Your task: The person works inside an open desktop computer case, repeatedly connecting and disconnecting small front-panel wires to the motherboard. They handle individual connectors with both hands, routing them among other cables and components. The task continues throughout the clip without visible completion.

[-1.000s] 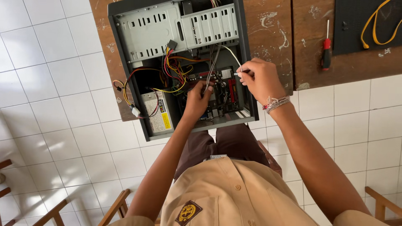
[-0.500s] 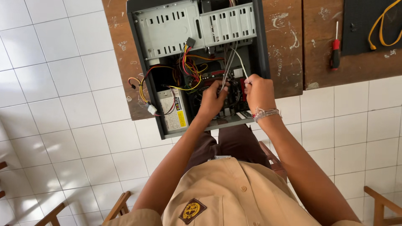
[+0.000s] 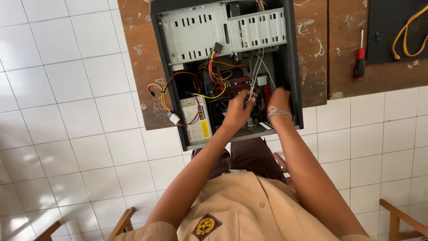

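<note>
An open dark computer case [image 3: 290,53] lies on a wooden desk [image 3: 136,67], showing a metal drive cage [image 3: 196,33], a bundle of red, yellow and black wires [image 3: 214,76] and a grey power supply [image 3: 198,124]. My left hand [image 3: 237,112] reaches into the middle of the case, its fingertips pinched around thin grey wires [image 3: 254,76]. My right hand [image 3: 279,101], with a beaded bracelet on the wrist, is pushed down into the case's lower right corner. Its fingers are hidden against the board.
A red-handled screwdriver [image 3: 360,62] lies on the second desk to the right, beside a black panel [image 3: 383,27] with a yellow cable [image 3: 408,31]. White floor tiles surround the desks. Wooden chair parts [image 3: 397,218] stick up at the bottom corners.
My right hand has dropped from holding a white cable above the case down into its lower right corner. My left hand stays at the thin wires.
</note>
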